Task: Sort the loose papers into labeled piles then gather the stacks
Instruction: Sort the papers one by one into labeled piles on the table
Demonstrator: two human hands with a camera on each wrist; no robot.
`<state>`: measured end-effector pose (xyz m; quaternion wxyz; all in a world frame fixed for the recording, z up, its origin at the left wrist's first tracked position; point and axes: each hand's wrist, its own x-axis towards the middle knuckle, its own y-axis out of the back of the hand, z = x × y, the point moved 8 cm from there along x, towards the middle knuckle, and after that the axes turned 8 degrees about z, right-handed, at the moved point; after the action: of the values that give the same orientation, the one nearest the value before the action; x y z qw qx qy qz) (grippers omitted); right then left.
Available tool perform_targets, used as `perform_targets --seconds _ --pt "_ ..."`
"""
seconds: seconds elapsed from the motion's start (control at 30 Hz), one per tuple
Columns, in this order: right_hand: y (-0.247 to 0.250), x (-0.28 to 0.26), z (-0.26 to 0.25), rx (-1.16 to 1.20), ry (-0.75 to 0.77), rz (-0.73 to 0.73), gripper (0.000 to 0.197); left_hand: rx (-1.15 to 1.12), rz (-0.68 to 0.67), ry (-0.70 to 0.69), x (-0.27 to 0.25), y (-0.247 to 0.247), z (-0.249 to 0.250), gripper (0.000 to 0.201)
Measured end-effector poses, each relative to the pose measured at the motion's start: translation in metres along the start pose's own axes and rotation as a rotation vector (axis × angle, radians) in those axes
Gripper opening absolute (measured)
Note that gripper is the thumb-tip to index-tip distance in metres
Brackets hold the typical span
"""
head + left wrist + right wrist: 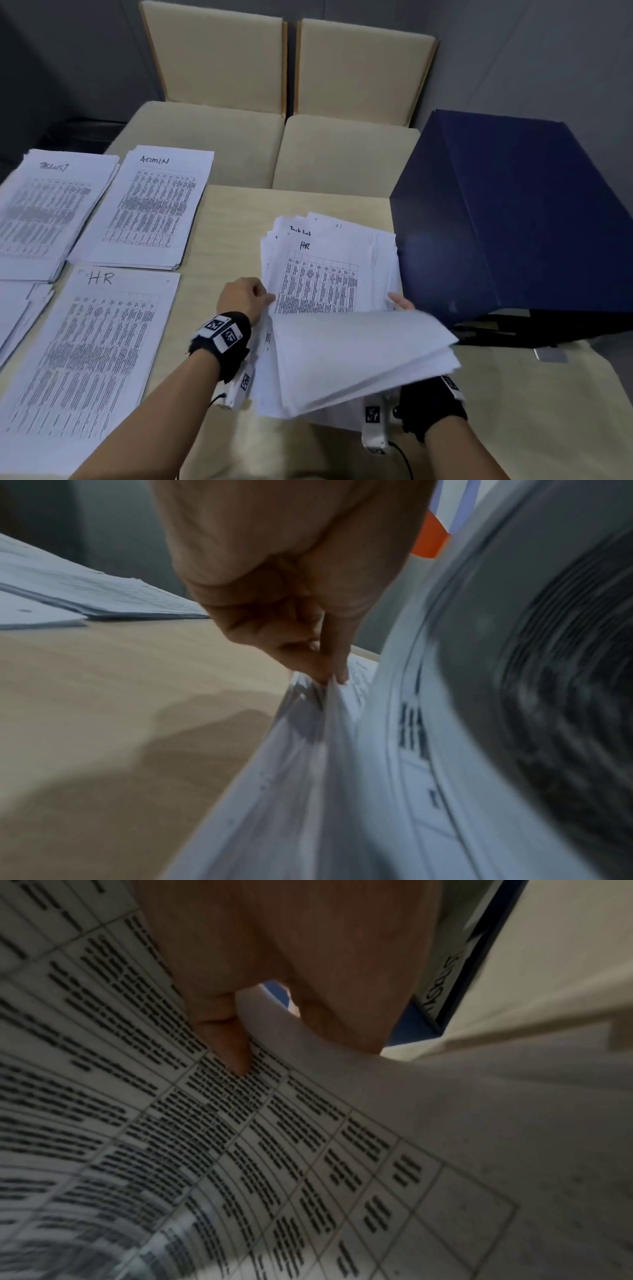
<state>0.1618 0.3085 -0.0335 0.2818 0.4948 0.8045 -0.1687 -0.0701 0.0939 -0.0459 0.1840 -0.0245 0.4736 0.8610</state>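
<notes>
Your left hand (245, 294) and right hand (402, 303) work the loose stack of papers (329, 270) lying on the tabletop (226, 219) just in front of you. Several top sheets (356, 356) are bent back toward you, baring a printed table headed "HR". Your left grip pinches the stack's left edge between thumb and fingertips (337, 669). Your right grip has its fingers (226, 1039) curled round the folded-back sheets at the right edge. To your left lie the sorted piles: one marked HR (92, 349) nearest you, one marked ADMIN (147, 209) beyond it, and a third (44, 209) further left whose label is hard to read. A dark blue box (513, 212) stands just right of the stack.
</notes>
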Motion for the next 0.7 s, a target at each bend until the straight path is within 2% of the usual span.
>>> perform_targets --seconds 0.07,0.13,0.2,0.23,0.27,0.3,0.37,0.43,0.5,0.57,0.63,0.67,0.7 --pt "0.007 0.015 -0.007 -0.011 -0.060 0.060 0.031 0.115 -0.013 -0.054 0.000 0.002 0.000 0.021" --pt "-0.003 0.014 -0.005 -0.293 -0.083 0.023 0.021 0.305 -0.023 -0.127 -0.004 0.007 0.000 0.026" --pt "0.014 0.008 -0.005 -0.529 -0.065 0.135 0.011 0.469 -0.003 -0.190 -0.010 0.015 -0.002 0.028" --pt "0.014 0.002 -0.008 -0.593 -0.084 0.199 0.013 0.509 0.020 -0.225 -0.014 0.020 -0.001 0.027" --pt "0.009 -0.002 -0.010 -0.600 -0.064 0.223 0.015 0.519 0.052 -0.270 -0.019 0.026 0.001 0.027" --pt "0.004 0.001 -0.007 -0.480 0.017 0.189 0.012 0.488 0.092 -0.319 -0.023 0.030 0.004 0.026" --pt "-0.006 -0.004 0.003 -0.207 0.076 0.023 0.005 0.331 0.147 -0.390 -0.028 0.037 0.007 0.023" --pt "-0.006 0.004 0.006 -0.096 0.101 0.020 0.003 0.065 0.145 -0.415 -0.034 0.041 0.008 0.014" --pt "-0.011 0.009 0.006 -0.098 0.114 -0.002 0.019 -0.184 0.112 -0.402 -0.041 0.040 0.009 0.009" --pt "-0.012 0.013 0.011 -0.112 0.109 -0.042 0.038 -0.404 0.019 -0.374 -0.046 0.034 0.011 0.020" --pt "-0.004 0.022 0.022 -0.074 0.087 -0.012 0.058 -0.586 -0.075 -0.320 -0.047 0.029 0.013 0.032" --pt "-0.002 0.022 0.022 -0.056 0.079 -0.018 0.062 -0.656 -0.110 -0.292 -0.048 0.028 0.015 0.034" --pt "-0.002 0.021 0.021 -0.038 0.080 -0.035 0.055 -0.714 -0.144 -0.259 -0.047 0.028 0.017 0.035"
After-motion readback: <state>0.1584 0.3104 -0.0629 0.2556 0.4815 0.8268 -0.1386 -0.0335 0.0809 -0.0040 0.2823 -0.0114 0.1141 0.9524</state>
